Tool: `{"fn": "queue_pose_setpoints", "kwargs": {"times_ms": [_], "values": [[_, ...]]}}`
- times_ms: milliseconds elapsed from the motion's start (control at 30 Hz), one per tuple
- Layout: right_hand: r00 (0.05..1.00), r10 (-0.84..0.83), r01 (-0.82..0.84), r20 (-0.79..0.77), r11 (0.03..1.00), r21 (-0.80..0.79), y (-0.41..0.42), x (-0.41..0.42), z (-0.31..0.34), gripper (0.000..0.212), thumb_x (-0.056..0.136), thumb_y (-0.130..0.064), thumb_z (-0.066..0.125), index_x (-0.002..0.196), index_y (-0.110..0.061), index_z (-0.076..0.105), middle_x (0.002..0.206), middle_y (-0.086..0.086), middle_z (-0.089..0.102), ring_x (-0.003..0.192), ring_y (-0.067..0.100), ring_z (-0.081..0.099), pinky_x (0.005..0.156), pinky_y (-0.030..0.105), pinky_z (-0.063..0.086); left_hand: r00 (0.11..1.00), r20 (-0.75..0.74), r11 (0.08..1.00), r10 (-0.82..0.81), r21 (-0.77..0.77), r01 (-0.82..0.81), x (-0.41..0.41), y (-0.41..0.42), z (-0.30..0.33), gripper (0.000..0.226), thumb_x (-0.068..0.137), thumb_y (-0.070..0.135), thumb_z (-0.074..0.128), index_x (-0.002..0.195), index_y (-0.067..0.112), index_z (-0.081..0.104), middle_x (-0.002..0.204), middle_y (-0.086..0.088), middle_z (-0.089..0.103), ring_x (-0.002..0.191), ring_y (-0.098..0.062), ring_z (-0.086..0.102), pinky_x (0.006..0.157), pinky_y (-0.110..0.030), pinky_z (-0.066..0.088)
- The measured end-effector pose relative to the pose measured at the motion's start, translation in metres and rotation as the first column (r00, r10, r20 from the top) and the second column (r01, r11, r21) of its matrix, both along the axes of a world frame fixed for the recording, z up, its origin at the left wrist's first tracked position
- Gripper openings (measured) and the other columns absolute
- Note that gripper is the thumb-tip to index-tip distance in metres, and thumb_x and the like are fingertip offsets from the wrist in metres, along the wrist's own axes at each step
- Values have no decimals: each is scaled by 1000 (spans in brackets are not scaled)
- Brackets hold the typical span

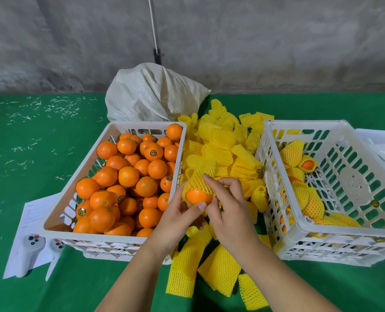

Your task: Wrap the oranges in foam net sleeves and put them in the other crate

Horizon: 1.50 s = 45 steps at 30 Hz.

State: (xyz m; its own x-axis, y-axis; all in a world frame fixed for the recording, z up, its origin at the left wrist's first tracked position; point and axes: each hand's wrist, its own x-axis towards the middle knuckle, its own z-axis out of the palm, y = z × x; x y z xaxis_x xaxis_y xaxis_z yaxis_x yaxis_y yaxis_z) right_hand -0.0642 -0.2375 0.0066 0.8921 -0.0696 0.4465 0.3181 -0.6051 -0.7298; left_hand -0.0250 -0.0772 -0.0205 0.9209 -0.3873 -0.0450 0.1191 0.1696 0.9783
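Holding the orange [198,197] between the 2 crates, I have my left hand [178,219] cupped under it, thumb pressed on its bare lower face, while my right hand [226,208] pinches the foam net sleeve [200,176] with fingers curled over its edge. The sleeve covers the upper half of the fruit; the lower half shows bare.

I judge the orange firm and fairly smooth, heavy enough to slip if held only by the net, so my grip belongs on the fruit itself from below. The sleeve looks light, soft and stretchy, and likely to tear if yanked; best taken at its open rim and rolled down.

The left crate [58,219] is heaped nearly full with bare oranges, some bearing stickers. The right crate [299,235] holds a handful of sleeved oranges along its near-left side, with most of its floor showing. Between the crates lies a pile of spare sleeves [223,145].
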Motion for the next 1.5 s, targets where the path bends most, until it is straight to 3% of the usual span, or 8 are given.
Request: {"fn": "queue_pose_setpoints", "kwargs": {"times_ms": [267, 400, 600, 867, 1067, 1200, 1333, 1500], "values": [[981, -84, 90, 176, 996, -28, 3, 1, 5, 22, 94, -16, 57, 107, -9, 73, 106, 3, 61, 95, 14, 58, 71, 9, 43, 1000, -9, 1000, 21, -21, -21, 3, -2, 2, 62, 97, 15, 75, 151, 21, 46, 141, -12, 65, 132, -31, 63, 105, -41, 55], [999, -32, 33, 40, 999, -1, 12, -13, -10, 29, 94, -18, 60, 123, -20, 64, 119, -8, 50, 109, 11, 56, 80, 24, 54, 995, -29, 996, 92, -3, -92, 6, -2, -3, 62, 95, 2, 74, 145, 23, 45, 129, -11, 71, 121, -29, 68, 95, -33, 57], [987, -1, 32, -162, 982, 188, 8, -9, -13, 48, 97, -55, 58, 138, -32, 55, 130, -22, 45, 118, -2, 50, 86, 13, 49, 982, -55, 980, 181, -78, -185, 6, 0, -5, 67, 82, 33, 90, 137, 40, 52, 132, -14, 69, 124, -35, 67, 100, -42, 57], [999, -30, 29, -34, 999, -12, 0, 3, -14, 36, 96, -23, 68, 131, -22, 60, 122, -10, 56, 104, 8, 56, 77, 20, 52, 988, -70, 986, 134, -92, -140, 7, -1, -5, 87, 80, 39, 93, 153, 26, 47, 130, -14, 68, 110, -26, 69, 88, -33, 57], [1000, 28, -28, 3, 998, -48, 3, -6, -20, 13, 97, -19, 57, 107, -17, 64, 105, -6, 57, 91, 9, 56, 71, 23, 50, 994, 3, 988, 107, -108, -106, 6, 0, -6, 74, 89, 35, 85, 152, 33, 47, 141, -16, 65, 128, -36, 65, 99, -41, 57], [959, 59, 65, -278, 906, 417, 8, -14, -15, 14, 94, -41, 60, 108, -37, 60, 98, -19, 60, 91, 4, 60, 69, 12, 48, 980, 19, 979, 197, -52, -196, 6, -2, -5, 70, 84, 26, 85, 142, 48, 53, 137, -17, 65, 124, -35, 67, 98, -42, 58], [865, 239, 93, -441, 787, 609, 15, -6, -8, 80, 87, -59, 69, 153, -41, 28, 139, -23, 49, 119, -6, 55, 76, 9, 50, 974, 214, 967, 73, 224, -121, -2, -6, -9, 83, 91, 22, 83, 157, 42, 37, 151, 27, 50, 137, -2, 54, 104, -20, 51], [847, 268, 103, -458, 764, 637, 11, -7, -13, 85, 90, -42, 76, 158, -39, 25, 152, -15, 45, 137, 10, 48, 103, 25, 49, 946, 324, 888, -25, 442, -128, -8, -9, -12, 84, 94, 21, 79, 158, 43, 31, 146, 54, 33, 139, 24, 31, 104, 0, 32]]}}
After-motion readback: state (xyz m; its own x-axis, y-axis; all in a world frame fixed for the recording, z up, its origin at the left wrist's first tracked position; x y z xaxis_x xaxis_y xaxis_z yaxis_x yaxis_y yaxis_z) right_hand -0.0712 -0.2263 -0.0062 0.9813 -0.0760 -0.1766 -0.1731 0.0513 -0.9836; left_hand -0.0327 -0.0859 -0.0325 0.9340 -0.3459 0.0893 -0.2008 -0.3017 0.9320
